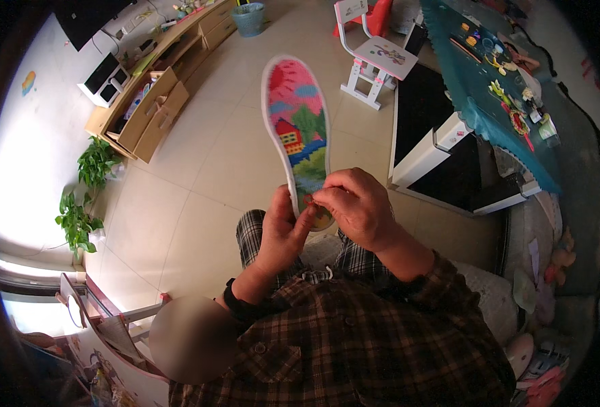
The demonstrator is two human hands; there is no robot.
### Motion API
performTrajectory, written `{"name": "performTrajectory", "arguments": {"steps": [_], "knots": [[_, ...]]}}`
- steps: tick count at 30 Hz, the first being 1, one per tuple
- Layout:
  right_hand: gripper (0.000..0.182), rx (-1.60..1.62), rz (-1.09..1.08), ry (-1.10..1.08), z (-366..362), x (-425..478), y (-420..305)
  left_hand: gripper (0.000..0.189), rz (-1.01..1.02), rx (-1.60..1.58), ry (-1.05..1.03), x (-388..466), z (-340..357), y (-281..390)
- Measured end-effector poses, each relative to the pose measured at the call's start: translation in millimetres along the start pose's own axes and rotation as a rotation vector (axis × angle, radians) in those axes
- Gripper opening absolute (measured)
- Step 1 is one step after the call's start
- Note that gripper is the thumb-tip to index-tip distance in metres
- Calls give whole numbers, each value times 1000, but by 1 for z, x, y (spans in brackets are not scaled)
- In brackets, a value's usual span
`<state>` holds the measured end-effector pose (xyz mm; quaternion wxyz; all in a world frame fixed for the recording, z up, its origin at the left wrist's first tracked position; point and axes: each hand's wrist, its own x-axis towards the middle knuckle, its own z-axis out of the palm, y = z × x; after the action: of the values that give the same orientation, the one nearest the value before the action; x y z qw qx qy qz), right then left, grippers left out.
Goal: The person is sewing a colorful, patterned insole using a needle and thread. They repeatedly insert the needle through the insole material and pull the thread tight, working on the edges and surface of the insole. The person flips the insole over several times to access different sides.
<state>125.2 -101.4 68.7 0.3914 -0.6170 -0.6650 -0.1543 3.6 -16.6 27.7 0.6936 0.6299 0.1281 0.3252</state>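
Note:
An embroidered shoe insole (302, 137) with a white edge stands upright above my lap, showing a red house, trees and a pink sky. My left hand (286, 231) grips its lower end, thumb on the embroidered face. The fingertips of my right hand (356, 203) pinch at the lower part of the face, beside a small loop of red thread (308, 199). Whether a needle is between those fingertips cannot be told.
A table with a teal cloth (463, 86) holding small items stands at the right, near a child's chair (384, 53). At the left are a wooden cabinet (152, 127) with an open drawer and potted plants (76, 221). A blurred round shape (193, 340) is at lower left.

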Motion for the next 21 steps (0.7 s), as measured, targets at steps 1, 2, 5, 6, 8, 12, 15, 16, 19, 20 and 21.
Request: {"name": "performTrajectory", "arguments": {"steps": [1,2,5,6,8,12,15,16,19,20,21], "knots": [[16,34,-40,-8,-1,0,0,20,-35,17,-24,0,0,1],[17,69,-80,-17,-2,1,0,18,-71,34,-48,0,0,2],[11,377,-8,-60,-3,0,-9,12,-116,19,-13,3,-7,-11],[8,531,129,-111,-6,-1,-13,11,-96,85,34,5,-11,-16],[4,787,354,-117,-16,-4,-13,11,-55,216,130,13,-22,-22],[10,836,670,215,-48,-24,18,15,29,663,345,25,-61,-34],[13,774,829,543,-84,-53,57,16,50,943,448,26,-102,-44],[13,784,858,669,-98,-68,73,19,88,1113,454,23,-125,-55],[8,701,902,952,-151,-118,114,17,116,1482,575,14,-180,-57],[6,689,800,975,-182,-153,141,18,-27,1435,653,10,-204,-59],[4,647,774,1128,-209,-176,155,20,-170,1389,725,6,-226,-62]]}}
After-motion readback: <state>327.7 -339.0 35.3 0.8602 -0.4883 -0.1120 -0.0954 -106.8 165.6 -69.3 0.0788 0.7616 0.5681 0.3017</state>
